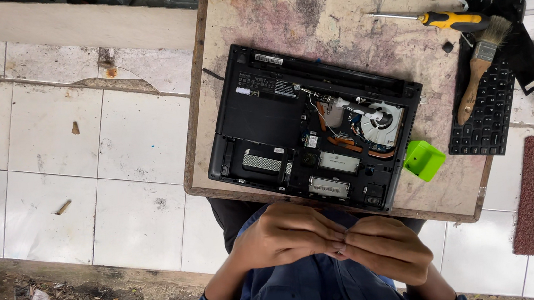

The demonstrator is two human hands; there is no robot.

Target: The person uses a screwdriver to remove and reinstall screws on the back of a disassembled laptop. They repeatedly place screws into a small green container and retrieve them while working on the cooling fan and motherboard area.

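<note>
Two hands met low in view, left hand (285, 234) and right hand (384, 247), fingertips pinched together over sthg too small to make out; we couldn't tell if anything was actually gripped. We judged teardown well underway: laptop (314, 128) lay base-up on the worktop (326, 16), bottom cover off, fan (382, 123) and boards exposed, keyboard (493, 95) set aside w/ brush (480, 67) on it. Screwdriver (449, 20) and green tray (424, 160) sat unused. Fan and boards weren't out yet. Tray contents not visible.
</note>
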